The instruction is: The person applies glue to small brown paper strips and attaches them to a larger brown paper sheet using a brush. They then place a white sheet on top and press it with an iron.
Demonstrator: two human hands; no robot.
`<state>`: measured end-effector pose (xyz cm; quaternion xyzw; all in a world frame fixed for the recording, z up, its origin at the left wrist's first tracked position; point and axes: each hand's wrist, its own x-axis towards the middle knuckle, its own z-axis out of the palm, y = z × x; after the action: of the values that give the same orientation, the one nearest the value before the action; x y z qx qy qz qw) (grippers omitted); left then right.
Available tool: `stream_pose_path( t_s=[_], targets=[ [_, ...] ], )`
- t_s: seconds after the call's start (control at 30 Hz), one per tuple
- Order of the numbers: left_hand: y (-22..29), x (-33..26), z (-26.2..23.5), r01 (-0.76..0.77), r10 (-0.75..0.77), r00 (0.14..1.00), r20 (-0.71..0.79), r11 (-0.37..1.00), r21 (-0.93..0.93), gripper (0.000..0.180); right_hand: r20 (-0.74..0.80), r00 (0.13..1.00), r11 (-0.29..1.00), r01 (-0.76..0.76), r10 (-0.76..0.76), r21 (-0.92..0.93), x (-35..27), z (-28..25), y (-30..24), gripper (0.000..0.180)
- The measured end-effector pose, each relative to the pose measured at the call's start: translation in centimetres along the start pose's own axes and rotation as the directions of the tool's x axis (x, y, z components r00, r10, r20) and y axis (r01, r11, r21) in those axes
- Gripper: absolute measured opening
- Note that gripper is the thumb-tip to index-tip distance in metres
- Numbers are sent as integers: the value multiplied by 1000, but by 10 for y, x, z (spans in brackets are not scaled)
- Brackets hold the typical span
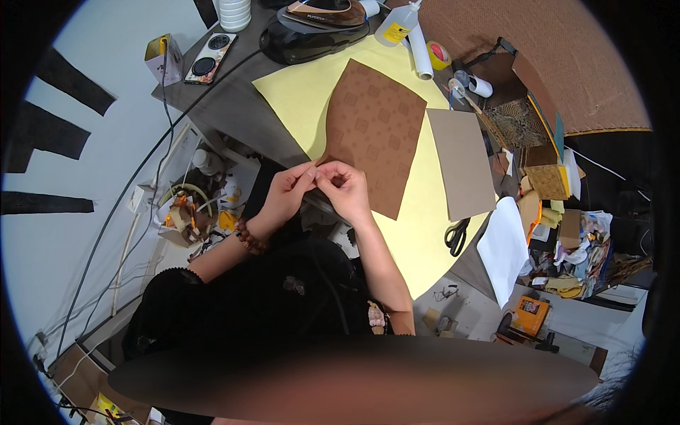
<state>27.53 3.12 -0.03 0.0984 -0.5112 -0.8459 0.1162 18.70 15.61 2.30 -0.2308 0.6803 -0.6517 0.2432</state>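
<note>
A brown patterned sheet of fabric (375, 127) lies spread over a pale yellow sheet (283, 88) on the table. Its near left corner reaches up to my fingertips. My left hand (287, 195) is closed, thumb and finger pinched at that corner, and a beaded bracelet circles the wrist. Right beside it, my right hand (346, 188) pinches at the same corner, its thumb and fingertips pressed together. The fingertips of both hands meet, so the bit of fabric between them is mostly hidden. To the right lies a grey-brown rectangular board (459, 163).
Black-handled scissors (457, 237) lie near the table's right edge, beside a white sheet (503, 248). At the back are an iron (326, 13) on its dark base, a clear bottle (398, 25), a white roll (419, 53) and yellow tape (438, 55). A phone (211, 58) lies back left.
</note>
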Motion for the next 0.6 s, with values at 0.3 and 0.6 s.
stream_pose_path(
  t_s=[0.3, 0.6],
  targets=[
    [-2, 7, -3, -169, 193, 978, -74, 952, 254, 20, -23, 994, 953, -93, 104, 287, 3, -19, -1, 6],
    [41, 52, 17, -257, 288, 952, -107, 937, 238, 26, -132, 989, 638, 146, -69, 756, -11, -97, -39, 11]
  ],
)
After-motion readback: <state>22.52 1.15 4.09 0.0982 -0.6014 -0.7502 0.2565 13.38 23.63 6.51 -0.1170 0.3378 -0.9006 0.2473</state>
